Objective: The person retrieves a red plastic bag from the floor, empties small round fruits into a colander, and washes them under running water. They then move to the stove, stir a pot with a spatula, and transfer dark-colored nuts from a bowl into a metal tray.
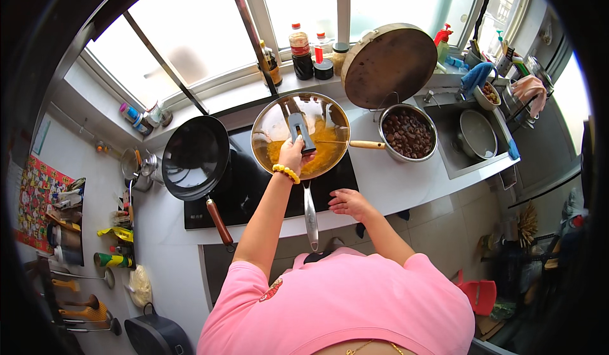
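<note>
My left hand [294, 156], with a yellow bead bracelet at the wrist, grips the dark grey handle of a glass pan lid [273, 117]. The lid is over a frying pan with a long metal handle [310, 217], and orange-yellow food shows through the glass. A thin utensil with a wooden handle [367, 144] sticks out at the pan's right side. Its far end seems to lie under the lid. My right hand [351, 204] is to the right of the metal handle, above the counter's front edge, holding nothing, fingers slightly bent.
A black wok [196, 157] sits at the left of the cooktop [252, 203]. Right of the pan is a metal pot of dark reddish-brown food [410, 131], with a large round board [390, 67] leaning behind. Farther right is a sink [452, 165] with a bowl. Bottles [300, 53] line the windowsill.
</note>
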The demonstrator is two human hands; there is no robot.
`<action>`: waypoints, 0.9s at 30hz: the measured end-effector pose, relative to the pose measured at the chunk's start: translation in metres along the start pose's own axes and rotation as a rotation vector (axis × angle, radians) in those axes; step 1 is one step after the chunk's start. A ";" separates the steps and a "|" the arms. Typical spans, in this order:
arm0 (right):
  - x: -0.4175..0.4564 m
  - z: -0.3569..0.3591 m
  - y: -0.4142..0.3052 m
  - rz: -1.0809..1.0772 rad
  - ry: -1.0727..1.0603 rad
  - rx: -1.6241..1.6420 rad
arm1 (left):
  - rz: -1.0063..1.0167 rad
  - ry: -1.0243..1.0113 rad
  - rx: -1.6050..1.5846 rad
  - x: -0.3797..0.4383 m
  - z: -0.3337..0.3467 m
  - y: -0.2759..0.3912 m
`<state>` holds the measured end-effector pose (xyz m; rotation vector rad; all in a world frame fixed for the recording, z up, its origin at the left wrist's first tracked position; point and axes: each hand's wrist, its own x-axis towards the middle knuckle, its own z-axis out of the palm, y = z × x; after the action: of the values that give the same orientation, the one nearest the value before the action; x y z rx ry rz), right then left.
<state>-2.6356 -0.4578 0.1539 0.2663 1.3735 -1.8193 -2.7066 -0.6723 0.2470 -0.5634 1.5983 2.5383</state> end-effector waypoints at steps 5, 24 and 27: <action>0.006 -0.036 -0.019 -0.054 0.103 0.048 | -0.041 0.034 0.046 -0.017 0.002 0.012; 0.192 -0.077 -0.180 -0.432 -0.398 0.375 | -0.361 -0.211 -0.508 -0.099 -0.046 -0.101; 0.203 -0.068 -0.189 -0.401 -0.474 0.377 | -0.347 -0.225 -0.524 -0.089 -0.046 -0.104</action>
<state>-2.9195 -0.4830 0.1381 -0.2586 0.7839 -2.2833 -2.5842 -0.6559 0.1726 -0.5143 0.6849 2.6140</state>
